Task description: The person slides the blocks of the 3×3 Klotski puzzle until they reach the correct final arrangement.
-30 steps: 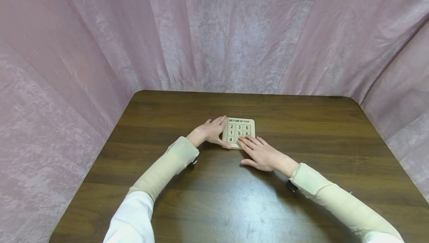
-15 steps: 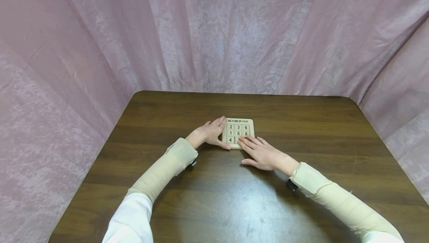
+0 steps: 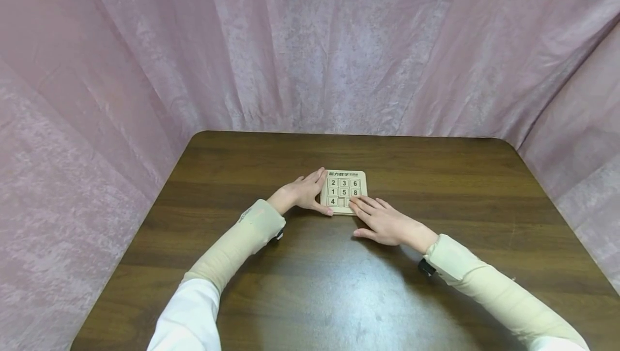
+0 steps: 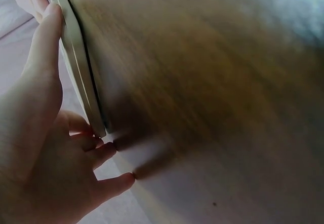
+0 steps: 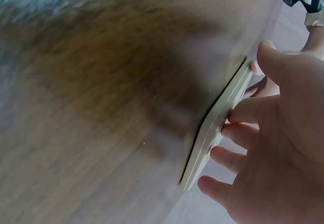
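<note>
A pale wooden number slide puzzle (image 3: 344,183) lies flat on the table, with rows 2 3 6 and 1 5 8, and a 4 at bottom left. The bottom middle slot shows a gap. My left hand (image 3: 306,192) holds the board's left side between thumb at the near edge and fingers at the far corner; the left wrist view shows the thumb (image 4: 48,36) against the board's edge (image 4: 76,51). With fairly straight fingers, my right hand (image 3: 385,225) touches the bottom right tile, whose number is hidden. In the right wrist view its fingers (image 5: 243,135) lie over the board.
The brown wood-grain table (image 3: 310,292) has rounded far corners. Pink velvet curtains (image 3: 310,49) hang behind it and at both sides. A small black device (image 3: 426,267) sits under the right wrist.
My right fingertips have shifted slightly right along the bottom row, and a gap now shows at bottom middle where they were. My left hand stays in place on the board.
</note>
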Motion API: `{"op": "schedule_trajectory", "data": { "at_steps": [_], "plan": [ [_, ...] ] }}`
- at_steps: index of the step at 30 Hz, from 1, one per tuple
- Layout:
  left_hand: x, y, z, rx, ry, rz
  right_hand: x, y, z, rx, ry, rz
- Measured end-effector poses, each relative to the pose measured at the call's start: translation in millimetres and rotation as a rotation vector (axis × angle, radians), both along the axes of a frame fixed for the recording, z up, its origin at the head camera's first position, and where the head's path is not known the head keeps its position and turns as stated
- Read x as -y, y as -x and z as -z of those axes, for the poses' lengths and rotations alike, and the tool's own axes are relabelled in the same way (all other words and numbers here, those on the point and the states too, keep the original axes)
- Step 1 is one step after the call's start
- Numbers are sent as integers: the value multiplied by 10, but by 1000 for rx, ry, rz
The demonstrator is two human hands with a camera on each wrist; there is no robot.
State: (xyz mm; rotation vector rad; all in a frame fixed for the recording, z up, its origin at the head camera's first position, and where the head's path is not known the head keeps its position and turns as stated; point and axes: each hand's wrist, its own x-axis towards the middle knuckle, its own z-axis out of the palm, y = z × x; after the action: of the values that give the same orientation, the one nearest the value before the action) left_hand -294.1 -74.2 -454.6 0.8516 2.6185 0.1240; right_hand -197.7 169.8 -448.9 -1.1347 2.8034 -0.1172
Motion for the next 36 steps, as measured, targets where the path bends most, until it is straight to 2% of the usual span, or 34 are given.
{"op": "schedule_trajectory", "data": {
  "at_steps": [16,21,36],
  "plan": [
    [20,-3,31,18,-24,-20,-90,-31,-13,29,-1,25],
    [2,1,26,6,-21,-16,-101,-48,-40,11,17,28],
    [1,-23,10,14,-31,-21,211,2,-23,9,10,-42]
  ]
}}
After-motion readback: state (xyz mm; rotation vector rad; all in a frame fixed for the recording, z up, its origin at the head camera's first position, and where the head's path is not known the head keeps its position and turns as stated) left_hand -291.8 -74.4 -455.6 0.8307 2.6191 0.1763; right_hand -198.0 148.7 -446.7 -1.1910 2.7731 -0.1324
